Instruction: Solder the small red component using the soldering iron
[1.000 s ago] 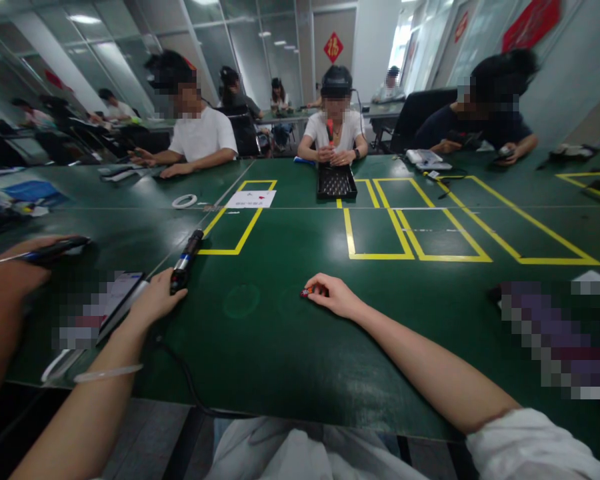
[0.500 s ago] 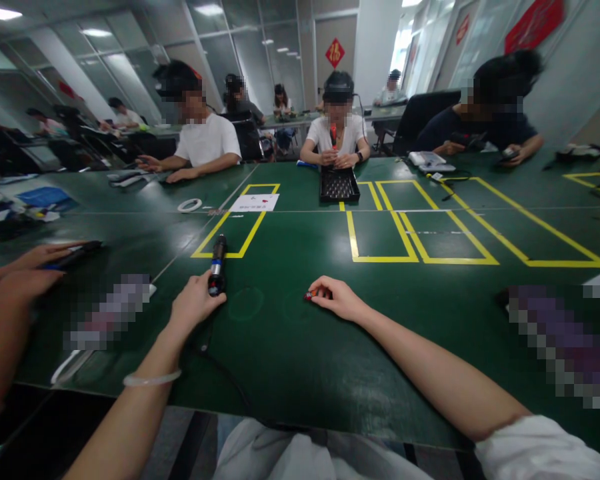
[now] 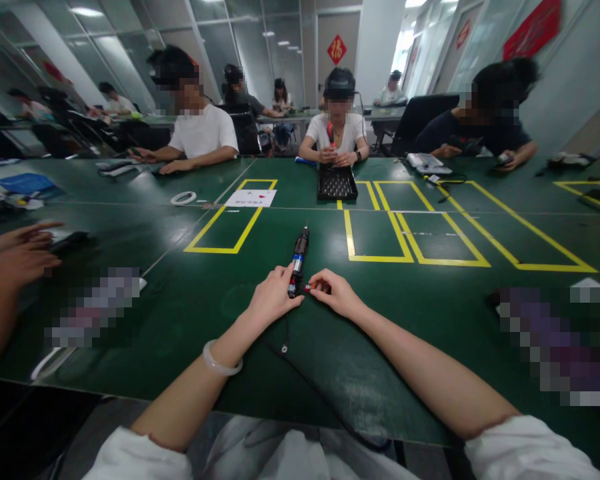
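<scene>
Electric screwdriver lay low over the green worktop, tip pointing away from the wearer, its near end gripped in the left hand. Left fingers were curled round the lower barrel, holding it. Black cable ran from the tool back toward the wearer's lap. Just right of the tool's base, the right hand rested on the worktop with fingers narrowed in a pinch on a small red part; part and screwdriver barrel were almost touching, contact not resolvable. Both hands met between the yellow tape rectangles. Black tray stood well apart, in front of the person opposite. Another person's hands were at far left.
</scene>
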{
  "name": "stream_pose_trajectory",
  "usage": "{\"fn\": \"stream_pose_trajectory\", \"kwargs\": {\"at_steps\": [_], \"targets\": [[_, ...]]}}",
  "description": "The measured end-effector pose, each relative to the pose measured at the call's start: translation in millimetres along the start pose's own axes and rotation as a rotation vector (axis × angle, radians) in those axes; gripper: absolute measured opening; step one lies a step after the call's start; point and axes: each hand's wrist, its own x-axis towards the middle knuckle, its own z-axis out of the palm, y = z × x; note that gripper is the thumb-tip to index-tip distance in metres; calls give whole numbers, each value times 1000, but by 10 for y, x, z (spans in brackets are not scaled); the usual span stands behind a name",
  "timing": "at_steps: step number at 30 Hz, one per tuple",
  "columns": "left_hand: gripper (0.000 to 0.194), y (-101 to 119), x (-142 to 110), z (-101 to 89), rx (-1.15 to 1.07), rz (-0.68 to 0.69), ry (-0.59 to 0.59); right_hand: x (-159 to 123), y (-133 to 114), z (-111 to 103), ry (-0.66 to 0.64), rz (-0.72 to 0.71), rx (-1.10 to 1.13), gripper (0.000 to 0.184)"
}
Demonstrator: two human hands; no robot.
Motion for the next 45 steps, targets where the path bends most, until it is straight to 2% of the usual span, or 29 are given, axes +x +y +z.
{"fn": "stream_pose_trajectory", "kwargs": {"at_steps": [6, 10, 15, 24, 32, 39, 45], "targets": [[75, 138, 18, -1, -8, 13, -13, 7, 61, 5, 69, 5, -73, 13], [71, 156, -37, 10, -7, 23, -12, -5, 50, 16, 33, 0, -147, 17], [65, 204, -110, 29, 3, 79, 8, -29, 14, 7, -32, -58, -227, 8], [64, 228, -138, 42, 74, 59, 35, -37, -40, 6, -30, -95, -252, 6], [61, 274, -120, 92, 125, 18, 98, -79, -96, 3, -20, -144, -294, 15], [60, 232, -93, 101, 161, -19, 126, -72, -93, 6, -68, -140, -224, 16], [60, 86, -96, 97, 148, 10, 127, -57, -89, 26, -77, -139, -174, 17]]}}
